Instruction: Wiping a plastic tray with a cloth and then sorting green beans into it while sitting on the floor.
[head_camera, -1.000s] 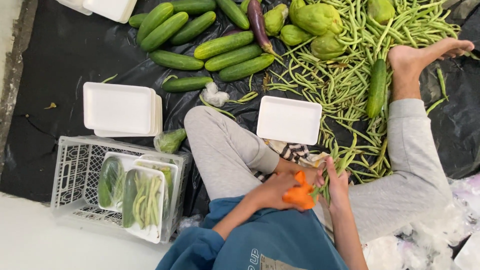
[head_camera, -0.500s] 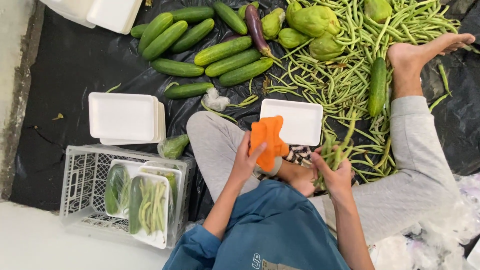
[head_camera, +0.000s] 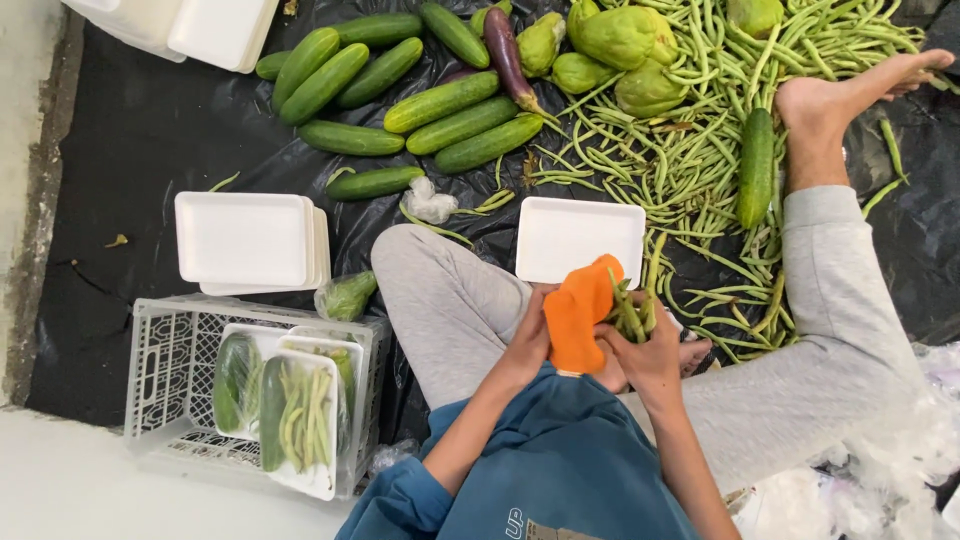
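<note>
Right hand (head_camera: 650, 355) grip closed on a bunch of green beans (head_camera: 632, 312), left hand (head_camera: 528, 345) grip holding the orange cloth (head_camera: 580, 312) against them over the lap, just short of the white foam tray (head_camera: 580, 238); better keep the bunch even and tight; fingertips hidden behind the cloth.
</note>
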